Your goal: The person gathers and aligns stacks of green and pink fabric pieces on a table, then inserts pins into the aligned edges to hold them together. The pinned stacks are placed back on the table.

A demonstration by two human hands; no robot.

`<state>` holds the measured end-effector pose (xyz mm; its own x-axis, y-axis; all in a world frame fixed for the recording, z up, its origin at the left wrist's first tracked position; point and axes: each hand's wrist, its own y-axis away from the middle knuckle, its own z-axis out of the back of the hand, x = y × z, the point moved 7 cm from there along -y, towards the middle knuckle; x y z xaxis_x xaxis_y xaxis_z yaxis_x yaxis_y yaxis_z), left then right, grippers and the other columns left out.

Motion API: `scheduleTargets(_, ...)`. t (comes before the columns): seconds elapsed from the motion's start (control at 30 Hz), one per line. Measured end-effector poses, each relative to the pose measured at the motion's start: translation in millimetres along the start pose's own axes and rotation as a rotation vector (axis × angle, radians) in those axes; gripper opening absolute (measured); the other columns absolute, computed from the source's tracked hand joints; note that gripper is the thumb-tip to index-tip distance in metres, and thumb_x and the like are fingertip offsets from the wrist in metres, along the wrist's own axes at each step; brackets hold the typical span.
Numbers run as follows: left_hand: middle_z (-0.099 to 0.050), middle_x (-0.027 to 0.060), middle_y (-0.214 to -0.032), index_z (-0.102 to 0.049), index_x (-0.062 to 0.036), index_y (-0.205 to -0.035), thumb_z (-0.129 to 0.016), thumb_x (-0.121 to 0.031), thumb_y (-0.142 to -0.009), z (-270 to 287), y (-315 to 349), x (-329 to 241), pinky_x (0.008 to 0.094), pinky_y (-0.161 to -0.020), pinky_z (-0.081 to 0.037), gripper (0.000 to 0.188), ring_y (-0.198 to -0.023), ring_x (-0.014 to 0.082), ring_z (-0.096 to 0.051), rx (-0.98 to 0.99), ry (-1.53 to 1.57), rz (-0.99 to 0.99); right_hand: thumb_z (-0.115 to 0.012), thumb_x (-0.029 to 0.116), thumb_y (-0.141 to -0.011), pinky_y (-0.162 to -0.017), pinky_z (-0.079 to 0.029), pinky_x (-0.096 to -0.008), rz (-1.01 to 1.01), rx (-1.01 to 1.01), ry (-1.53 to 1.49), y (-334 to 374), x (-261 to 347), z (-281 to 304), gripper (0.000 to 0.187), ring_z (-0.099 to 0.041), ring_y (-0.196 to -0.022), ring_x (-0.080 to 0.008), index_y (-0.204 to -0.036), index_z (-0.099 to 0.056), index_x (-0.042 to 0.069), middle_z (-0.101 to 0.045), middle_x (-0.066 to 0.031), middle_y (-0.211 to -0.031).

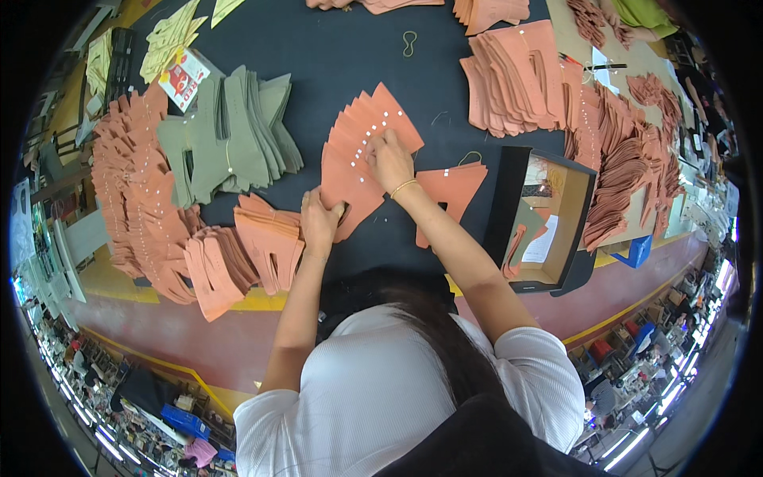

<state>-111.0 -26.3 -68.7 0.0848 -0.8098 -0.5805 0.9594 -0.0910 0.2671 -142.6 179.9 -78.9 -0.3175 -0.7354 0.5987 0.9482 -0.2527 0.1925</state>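
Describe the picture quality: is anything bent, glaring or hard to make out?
Head view: dark, curved borders at left and right, edges of the reddish floor bending; head view, lower left: strip lights glaring white; head view, centre: left hand, right hand and orange pieces clearly lit and fairly sharp; head view, rim: distant workshop too small to make out well.

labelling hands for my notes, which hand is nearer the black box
Right. The right hand is on the fan of orange pieces, left of the black box; the left hand is farther left, at the fan's lower end.
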Motion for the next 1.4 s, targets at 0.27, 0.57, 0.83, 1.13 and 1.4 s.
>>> scheduleTargets(0.27, -0.061, 0.0226, -0.106, -0.06, 0.0067, -0.116, -0.081, -0.024, -0.072, 7.0, 6.6, 4.0, 0.0426, -0.089, -0.048, 0.057, -0.101, 0.0385, -0.059, -0.017, -0.065, -0.032, -0.068, 0.008, -0.079, -0.077, -0.053, -0.0423, -0.017, 0.081, -0.189, 7.9, 1.2, -6.6, 0.006, -0.064, -0.085, -0.0322, -0.083, -0.065, 0.004, -0.055, -0.0111, -0.099)
scheduleTargets(0.57, -0.063, 0.0216, -0.099, -0.062, 0.0074, -0.115, -0.081, -0.024, -0.073, 8.9, 15.2, 14.0, 0.0419, -0.082, -0.05, 0.055, -0.093, 0.0369, -0.062, 0.013, -0.076, -0.005, -0.068, 0.006, -0.079, -0.074, -0.053, -0.04, 0.049, 0.081, -0.193, 8.5, 3.8, -10.2, 0.01, -0.063, -0.085, -0.0294, -0.088, -0.064, 0.006, -0.054, -0.0091, -0.101)
scheduleTargets(0.83, -0.058, 0.0237, -0.104, -0.047, 0.0042, -0.132, -0.08, -0.022, -0.075, 10.1, 16.6, 5.1, 0.0426, -0.087, -0.048, 0.071, -0.096, 0.0394, -0.057, -0.056, -0.051, -0.062, -0.068, 0.008, -0.079, -0.08, -0.052, -0.0378, 0.141, 0.109, -0.19, 13.7, 5.2, 1.7, 0.017, -0.062, -0.092, -0.0287, -0.095, -0.064, 0.007, -0.056, -0.0077, -0.1)
scheduleTargets(1.13, -0.055, 0.0198, -0.11, -0.049, -0.0002, -0.13, -0.065, -0.01, -0.086, 6.4, 54.4, -57.4, 0.0385, -0.083, -0.05, 0.048, -0.093, 0.032, -0.058, 0.094, 0.128, -0.36, -0.074, 0.035, -0.074, -0.095, -0.041, -0.0499, 0.026, 0.525, 0.348, 26.4, -94.2, 87.6, 0.042, -0.054, -0.112, -0.0317, -0.109, -0.064, 0.015, -0.057, -0.007, -0.108)
scheduleTargets(1.4, -0.053, 0.0277, -0.122, -0.031, 0.0074, -0.139, -0.071, -0.035, -0.081, -116.8, 80.3, -103.8, 0.0448, -0.093, -0.046, 0.082, -0.111, 0.0349, -0.058, 0.585, 0.179, -0.015, -0.065, 0.022, -0.081, -0.094, -0.046, -0.0473, 0.114, 0.673, 0.21, 27.4, -110.6, 84.4, 0.031, -0.058, -0.105, -0.0348, -0.111, -0.064, 0.011, -0.059, -0.0114, -0.109)
